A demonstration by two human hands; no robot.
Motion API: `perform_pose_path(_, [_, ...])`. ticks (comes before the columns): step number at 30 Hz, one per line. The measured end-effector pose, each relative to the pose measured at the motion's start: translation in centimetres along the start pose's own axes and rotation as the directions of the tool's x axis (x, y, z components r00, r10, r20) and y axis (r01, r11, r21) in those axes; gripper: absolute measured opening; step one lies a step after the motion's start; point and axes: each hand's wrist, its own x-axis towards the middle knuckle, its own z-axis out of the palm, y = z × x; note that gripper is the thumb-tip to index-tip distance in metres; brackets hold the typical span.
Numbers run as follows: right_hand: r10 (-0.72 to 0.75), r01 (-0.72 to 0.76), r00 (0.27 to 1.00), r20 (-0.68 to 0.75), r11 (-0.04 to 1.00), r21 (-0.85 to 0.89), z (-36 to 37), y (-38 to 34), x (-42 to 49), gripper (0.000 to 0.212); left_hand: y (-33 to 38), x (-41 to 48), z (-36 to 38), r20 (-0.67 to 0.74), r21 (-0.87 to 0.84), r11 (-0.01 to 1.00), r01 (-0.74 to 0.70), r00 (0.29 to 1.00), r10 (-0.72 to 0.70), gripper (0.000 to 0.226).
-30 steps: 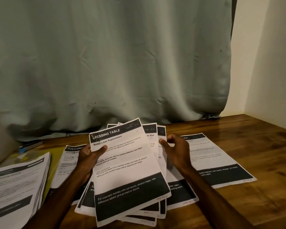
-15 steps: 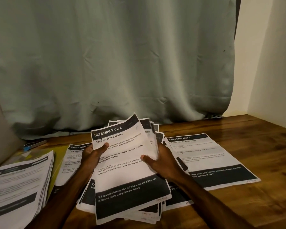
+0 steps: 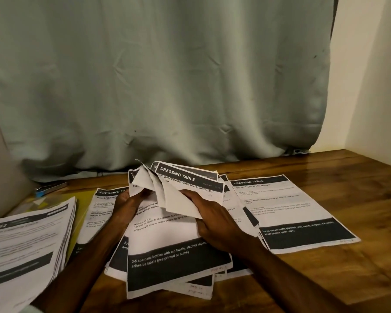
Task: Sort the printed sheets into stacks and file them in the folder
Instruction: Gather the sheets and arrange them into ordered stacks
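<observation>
Below the grey-green curtain (image 3: 167, 86), on the wooden table (image 3: 325, 279), left hand (image 3: 127, 205) and right hand (image 3: 215, 222), close together, each grip folded-back pages of the fanned printed sheets (image 3: 167, 242); the yellow folder (image 3: 80, 213) lies under the curtain's left end.

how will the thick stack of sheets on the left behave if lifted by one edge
Probably floppy: the thick stack shows no binding, so it would likely sag. Its edges fan unevenly, so sheets may slide apart. Likely heavy, judging by thickness.
</observation>
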Motion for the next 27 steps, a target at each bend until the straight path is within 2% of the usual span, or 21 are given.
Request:
perform_pose_path(2, [0.003,-0.003,1.0,-0.002,1.0,0.006,0.1,0.1,0.0,0.068,-0.1,0.2,0.0,-0.018,0.01,1.0,-0.009,1.0,0.009,0.019])
perform_pose_path(3, [0.006,-0.006,1.0,-0.008,1.0,0.006,0.1,0.1,0.0,0.067,-0.3,0.4,-0.1,-0.018,0.011,1.0,-0.014,1.0,0.014,0.014])
perform_pose_path(7, [0.0,0.001,1.0,-0.01,1.0,0.005,0.2,0.2,-0.1,0.065,-0.5,0.8,-0.4,-0.022,0.05,0.998,-0.034,0.999,0.035,0.011])
perform_pose_path(13, [-0.04,0.051,0.997,-0.072,0.987,0.152,0.1,0.5,-0.1,0.07,-0.5,1.2,-1.3,0.025,-0.027,0.996,-0.082,0.996,0.083,0.036])
perform_pose_path(15, [-0.033,0.049,0.996,-0.084,0.979,0.197,0.0,0.5,-0.1,0.07,-0.2,1.0,-1.8,0.044,-0.078,0.99,-0.117,0.992,0.12,0.023])
perform_pose_path(17, [-0.018,0.037,0.997,-0.079,0.97,0.242,-0.1,0.5,0.0,0.069,-0.6,1.4,-2.1,0.054,-0.054,0.994,-0.1,0.993,0.102,0.072])
perform_pose_path(18, [-0.009,0.027,0.998,-0.068,0.963,0.268,-0.1,0.6,-0.1,0.069,-0.5,1.2,-1.8,0.069,-0.058,0.996,-0.067,0.995,0.071,0.082])
perform_pose_path(19, [0.001,0.016,0.998,-0.058,0.957,0.289,-0.1,0.7,-0.1,0.068,0.0,0.7,-1.4,0.05,-0.051,0.996,-0.074,0.996,0.077,0.071])
perform_pose_path(21, [0.031,-0.015,0.998,-0.045,0.946,0.324,-0.3,0.4,-0.1,0.062,0.4,0.2,-0.9,-0.003,0.006,0.998,-0.065,0.998,0.065,0.021])
perform_pose_path(22, [0.059,-0.042,0.997,-0.042,0.94,0.338,-0.3,0.4,-0.1,0.058,0.4,0.3,-0.8,-0.026,0.033,0.998,-0.05,0.998,0.051,0.011])
perform_pose_path(25, [0.128,-0.098,0.988,-0.088,0.952,0.29,-0.3,0.5,-0.1,0.041,0.1,0.3,-0.7,-0.018,-0.015,0.998,-0.059,0.998,0.058,0.017])
perform_pose_path(27, [0.208,-0.177,0.975,-0.076,0.938,0.299,-0.3,0.8,0.1,0.037,0.1,0.1,-0.7,0.035,-0.083,0.994,-0.069,0.997,0.072,0.032])
